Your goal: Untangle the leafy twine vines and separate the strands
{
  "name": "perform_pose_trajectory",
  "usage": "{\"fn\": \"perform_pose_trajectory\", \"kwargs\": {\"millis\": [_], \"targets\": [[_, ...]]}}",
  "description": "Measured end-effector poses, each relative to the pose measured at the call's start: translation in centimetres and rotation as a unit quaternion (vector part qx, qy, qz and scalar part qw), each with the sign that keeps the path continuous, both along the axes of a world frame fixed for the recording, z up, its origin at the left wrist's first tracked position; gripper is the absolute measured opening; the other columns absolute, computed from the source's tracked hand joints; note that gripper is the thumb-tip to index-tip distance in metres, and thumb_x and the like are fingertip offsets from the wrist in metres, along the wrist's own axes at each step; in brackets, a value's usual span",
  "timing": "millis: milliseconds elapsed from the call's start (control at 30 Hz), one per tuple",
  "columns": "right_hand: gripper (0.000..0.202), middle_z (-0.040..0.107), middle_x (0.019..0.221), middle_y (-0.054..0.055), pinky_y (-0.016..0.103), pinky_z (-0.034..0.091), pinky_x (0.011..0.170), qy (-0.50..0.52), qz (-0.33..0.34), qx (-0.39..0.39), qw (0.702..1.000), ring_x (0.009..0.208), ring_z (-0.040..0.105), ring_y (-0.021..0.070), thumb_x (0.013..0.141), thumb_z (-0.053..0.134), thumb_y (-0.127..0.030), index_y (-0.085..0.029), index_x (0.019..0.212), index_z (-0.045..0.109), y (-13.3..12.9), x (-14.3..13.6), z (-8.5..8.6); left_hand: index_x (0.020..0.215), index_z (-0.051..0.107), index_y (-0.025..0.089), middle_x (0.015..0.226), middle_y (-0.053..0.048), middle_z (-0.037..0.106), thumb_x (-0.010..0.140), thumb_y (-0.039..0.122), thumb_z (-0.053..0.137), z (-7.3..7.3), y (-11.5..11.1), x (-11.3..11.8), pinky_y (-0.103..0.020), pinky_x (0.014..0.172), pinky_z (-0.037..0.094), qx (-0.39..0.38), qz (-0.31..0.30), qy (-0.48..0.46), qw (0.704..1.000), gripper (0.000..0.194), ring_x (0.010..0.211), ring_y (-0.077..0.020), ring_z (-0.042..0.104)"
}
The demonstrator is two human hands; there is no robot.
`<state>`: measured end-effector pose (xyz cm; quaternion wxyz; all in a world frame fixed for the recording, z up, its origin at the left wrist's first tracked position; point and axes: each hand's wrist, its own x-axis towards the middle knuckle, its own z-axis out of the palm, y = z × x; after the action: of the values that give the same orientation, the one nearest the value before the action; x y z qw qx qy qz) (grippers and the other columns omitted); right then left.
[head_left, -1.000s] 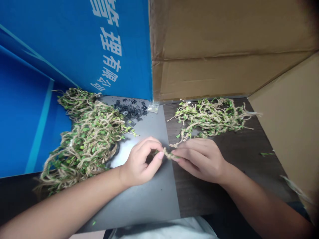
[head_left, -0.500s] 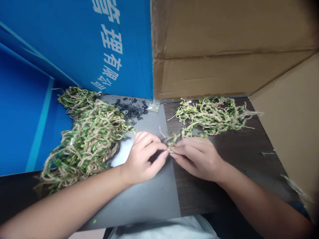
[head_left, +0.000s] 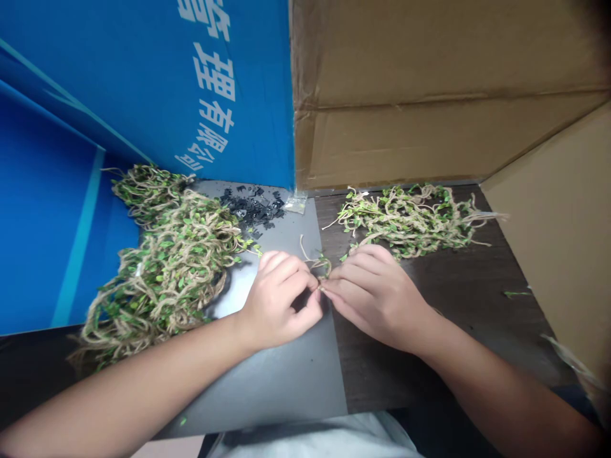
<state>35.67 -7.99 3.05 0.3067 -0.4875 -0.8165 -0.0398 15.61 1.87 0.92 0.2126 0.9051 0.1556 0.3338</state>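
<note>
Between my hands is a short stretch of twine garland with small green leaves (head_left: pixel 323 262), its loose twine end curling up toward the back. My left hand (head_left: pixel 284 302) pinches it from the left with thumb and forefinger. From the right, my right hand (head_left: pixel 375 299) grips the same garland, its fingers pressed together and hiding most of the held part. The fingertips of both hands nearly meet. Just behind my right hand lies a flat bundle of leafy twine garlands (head_left: pixel 405 219). Left of my left hand rises a larger tangled heap of them (head_left: pixel 176 261).
Black plastic bits (head_left: pixel 252 207) are scattered at the back, beside a small clear bag (head_left: pixel 294 204). A grey mat (head_left: pixel 267 388) covers part of the dark wooden table (head_left: pixel 458 299). A blue printed panel (head_left: pixel 258 89) and cardboard walls (head_left: pixel 405 57) enclose the back and sides.
My right hand has rolled forward over the garland, its fingers closing in and covering more of it. My left hand stays almost in place, still pinching.
</note>
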Motion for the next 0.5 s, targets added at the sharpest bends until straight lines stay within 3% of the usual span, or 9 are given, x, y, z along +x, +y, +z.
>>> {"fn": "perform_pose_trajectory", "kwargs": {"millis": [233,500], "targets": [[0.022,0.071,0.078,0.003,0.042,0.047,0.094,-0.038,-0.024,0.005,0.999,0.075,0.059,0.0184,0.101,0.062,-0.012,-0.017,0.081,0.069,-0.23,-0.48,0.12,0.082,0.062,0.018,0.083,-0.002,0.065,0.087,0.015,0.066,0.21,-0.06,0.15,-0.038,0.083,0.040,0.003,0.000,0.018,1.000,0.007,0.082,-0.0175,0.055],[0.010,0.075,0.083,0.002,0.041,0.050,0.091,0.020,-0.011,0.022,0.999,0.076,0.062,0.0175,0.097,0.065,-0.011,-0.018,0.090,0.066,0.06,-0.06,-0.41,0.085,0.064,0.017,0.084,-0.002,0.062,0.089,0.015,0.063,-0.14,0.10,0.17,-0.036,0.082,0.040,-0.060,0.008,0.027,0.998,0.005,0.082,-0.0163,0.055]]}}
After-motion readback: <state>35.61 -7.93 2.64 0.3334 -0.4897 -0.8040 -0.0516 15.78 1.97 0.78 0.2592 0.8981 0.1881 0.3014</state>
